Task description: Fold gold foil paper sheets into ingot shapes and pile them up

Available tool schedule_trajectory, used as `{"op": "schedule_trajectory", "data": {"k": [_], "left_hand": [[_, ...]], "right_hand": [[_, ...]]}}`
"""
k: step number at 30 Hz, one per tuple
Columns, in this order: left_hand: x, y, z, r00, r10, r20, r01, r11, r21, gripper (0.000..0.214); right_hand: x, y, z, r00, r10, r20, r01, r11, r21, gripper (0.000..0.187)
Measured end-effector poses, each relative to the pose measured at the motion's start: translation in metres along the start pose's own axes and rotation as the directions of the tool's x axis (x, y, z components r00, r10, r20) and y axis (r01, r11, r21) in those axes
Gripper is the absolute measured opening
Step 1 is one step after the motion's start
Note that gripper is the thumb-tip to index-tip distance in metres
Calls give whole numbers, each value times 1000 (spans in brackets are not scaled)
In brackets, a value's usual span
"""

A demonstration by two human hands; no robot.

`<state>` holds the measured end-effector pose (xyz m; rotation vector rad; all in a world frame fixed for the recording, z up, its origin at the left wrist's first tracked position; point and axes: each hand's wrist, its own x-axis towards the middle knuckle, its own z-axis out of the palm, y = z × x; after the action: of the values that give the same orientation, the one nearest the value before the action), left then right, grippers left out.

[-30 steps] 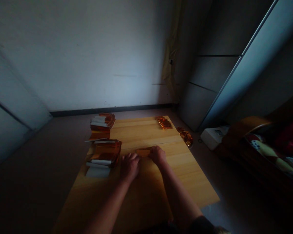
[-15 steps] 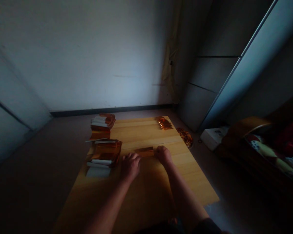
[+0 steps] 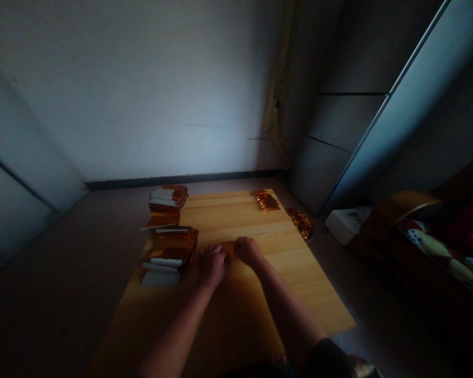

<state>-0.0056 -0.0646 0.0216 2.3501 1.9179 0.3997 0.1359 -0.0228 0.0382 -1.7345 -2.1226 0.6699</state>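
Note:
Close together over the middle of the wooden table [image 3: 220, 215] are my two hands. A small strip of copper-coloured foil paper [image 3: 229, 247] shows between them; the rest of it is hidden under the fingers. My left hand [image 3: 213, 265] is curled over the strip's left end. With fingers closed, my right hand [image 3: 249, 252] grips the right end. Beside my left hand lies a stack of copper foil sheets with white backs [image 3: 173, 244], and a second such stack [image 3: 167, 197] sits behind it.
Several folded shiny foil pieces [image 3: 266, 200] stand in a row at the table's far right corner. Beyond the right edge, a heap of foil pieces [image 3: 300, 224] is on the floor near a white box [image 3: 347, 224]. A wooden armchair [image 3: 412, 199] stands at right.
My right hand has moved left, towards my left hand. Less of the foil strip shows between them. My left hand has stayed nearly in place.

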Motion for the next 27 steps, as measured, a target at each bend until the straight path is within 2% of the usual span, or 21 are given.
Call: {"op": "schedule_trajectory", "data": {"k": [3,7,12,19,27], "left_hand": [[8,-2,0,997,-72,11,72,997,-35,18],[15,-2,-1,982,-187,5,187,981,-54,22],[17,1,-3,966,-255,43,257,965,-49,18],[22,-6,-16,966,-216,140,232,967,-104,14],[26,-26,-5,962,-223,157,251,949,-189,16]], "right_hand": [[5,5,5,999,13,51,-9,997,-78,24],[9,11,5,997,-19,71,24,997,-69,24],[9,10,5,998,-30,61,34,998,-62,23],[7,10,3,998,-19,66,20,1000,-11,23],[7,9,3,998,-18,57,17,1000,14,24]]}}
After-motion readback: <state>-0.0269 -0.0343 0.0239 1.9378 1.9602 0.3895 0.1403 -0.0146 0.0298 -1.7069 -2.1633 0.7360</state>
